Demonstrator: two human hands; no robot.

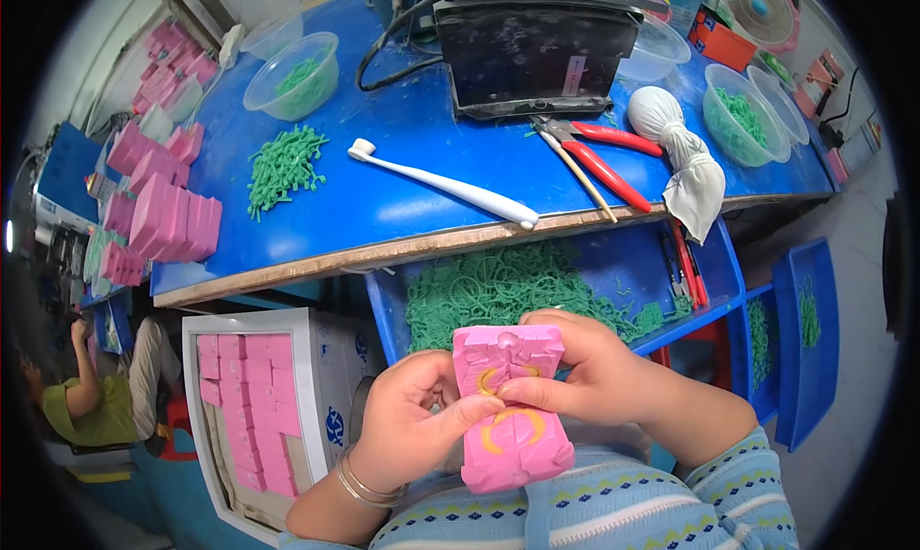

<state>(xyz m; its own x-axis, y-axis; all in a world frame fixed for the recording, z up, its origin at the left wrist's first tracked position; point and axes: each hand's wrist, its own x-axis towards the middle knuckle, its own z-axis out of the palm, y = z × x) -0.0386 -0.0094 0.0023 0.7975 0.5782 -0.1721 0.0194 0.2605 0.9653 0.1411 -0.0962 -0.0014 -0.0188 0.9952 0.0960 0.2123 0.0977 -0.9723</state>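
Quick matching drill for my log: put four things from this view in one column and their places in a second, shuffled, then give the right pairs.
Things:
1. pink mould block
2. white toothbrush
3. red-handled pliers
4. loose pile of green pieces

Places:
A. on the blue table, left of the toothbrush
B. held in both hands, near the lower edge
C. on the blue table, just below the black machine
D. lying slantwise in the middle of the blue table

Pairs: 1-B, 2-D, 3-C, 4-A
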